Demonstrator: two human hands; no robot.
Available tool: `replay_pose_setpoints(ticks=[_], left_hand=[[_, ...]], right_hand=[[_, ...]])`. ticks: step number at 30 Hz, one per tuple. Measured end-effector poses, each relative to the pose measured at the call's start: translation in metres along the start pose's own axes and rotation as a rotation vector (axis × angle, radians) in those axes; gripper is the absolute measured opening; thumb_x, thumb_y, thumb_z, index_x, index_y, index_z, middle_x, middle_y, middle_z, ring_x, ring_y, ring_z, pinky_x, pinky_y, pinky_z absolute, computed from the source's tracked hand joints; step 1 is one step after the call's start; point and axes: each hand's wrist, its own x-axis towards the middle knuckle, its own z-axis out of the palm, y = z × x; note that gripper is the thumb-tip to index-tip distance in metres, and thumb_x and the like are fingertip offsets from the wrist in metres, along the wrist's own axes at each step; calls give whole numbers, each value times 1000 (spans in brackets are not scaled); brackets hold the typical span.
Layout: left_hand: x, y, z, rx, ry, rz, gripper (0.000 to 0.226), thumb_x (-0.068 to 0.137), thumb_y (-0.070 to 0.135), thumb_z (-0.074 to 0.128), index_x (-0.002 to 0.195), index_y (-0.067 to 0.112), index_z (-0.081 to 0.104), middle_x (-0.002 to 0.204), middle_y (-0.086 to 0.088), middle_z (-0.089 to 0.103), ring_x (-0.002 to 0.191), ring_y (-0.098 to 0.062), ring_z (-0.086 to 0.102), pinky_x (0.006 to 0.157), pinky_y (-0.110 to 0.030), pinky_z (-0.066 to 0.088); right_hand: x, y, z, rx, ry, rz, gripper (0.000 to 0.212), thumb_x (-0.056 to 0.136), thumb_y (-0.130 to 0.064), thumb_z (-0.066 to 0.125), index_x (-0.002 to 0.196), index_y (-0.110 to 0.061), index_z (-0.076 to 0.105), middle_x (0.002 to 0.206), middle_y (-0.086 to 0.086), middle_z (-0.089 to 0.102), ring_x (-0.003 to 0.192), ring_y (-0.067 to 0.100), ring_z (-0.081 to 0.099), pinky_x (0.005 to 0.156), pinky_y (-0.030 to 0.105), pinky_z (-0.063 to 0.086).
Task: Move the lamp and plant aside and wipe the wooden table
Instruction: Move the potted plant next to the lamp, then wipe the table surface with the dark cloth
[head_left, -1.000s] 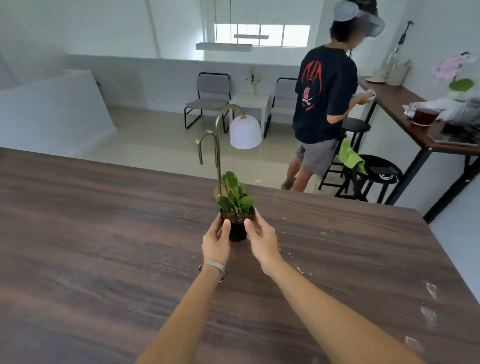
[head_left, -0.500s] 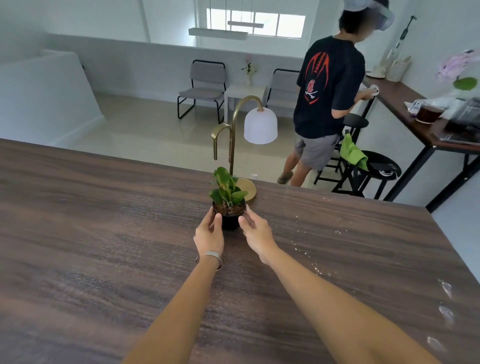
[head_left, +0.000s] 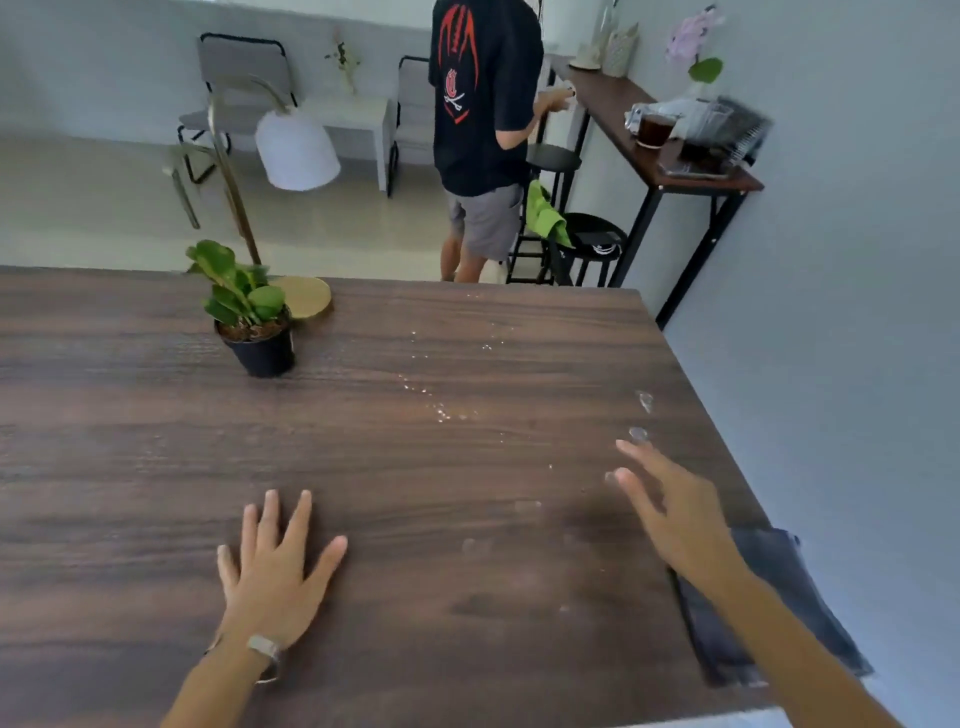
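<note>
A small green plant in a black pot (head_left: 258, 332) stands on the dark wooden table (head_left: 156, 467) near its far edge. Right behind it is the lamp (head_left: 296, 148) with a brass stem, round brass base and white shade. My left hand (head_left: 275, 566) lies flat on the table with fingers spread, holding nothing. My right hand (head_left: 670, 512) hovers open above the table's right side, close to a dark grey cloth (head_left: 763, 608) at the right edge. Water drops and white crumbs (head_left: 441, 410) dot the surface right of the plant.
A person in a black shirt (head_left: 483, 104) stands beyond the table at a narrow wall counter (head_left: 675, 176) holding cups and clutter. Black stools (head_left: 592, 244), one with a green cloth, stand beside them. Grey chairs line the far wall. A wall runs along the right.
Both hands have let go of the plant pot and drawn back toward me. The left now rests flat on the table; the right has swung to the right, toward the grey cloth.
</note>
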Motion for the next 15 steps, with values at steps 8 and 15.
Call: replay_pose_setpoints(ticks=[8, 15], left_hand=[[-58, -3, 25, 282, 173, 25, 78, 81, 70, 8, 150, 35, 16, 160, -3, 15, 147, -29, 9, 110, -61, 13], [-59, -3, 25, 282, 167, 23, 69, 89, 68, 8, 150, 37, 7, 161, 1, 7, 148, -25, 0, 113, -58, 8]], right_hand=[[-74, 116, -11, -640, -189, 323, 97, 80, -82, -10, 158, -32, 17, 163, 19, 20, 148, 47, 17, 113, 65, 25], [32, -7, 107, -433, -303, 51, 95, 73, -95, 7, 154, -47, -3, 163, 21, -17, 147, 48, -20, 115, 67, -10]])
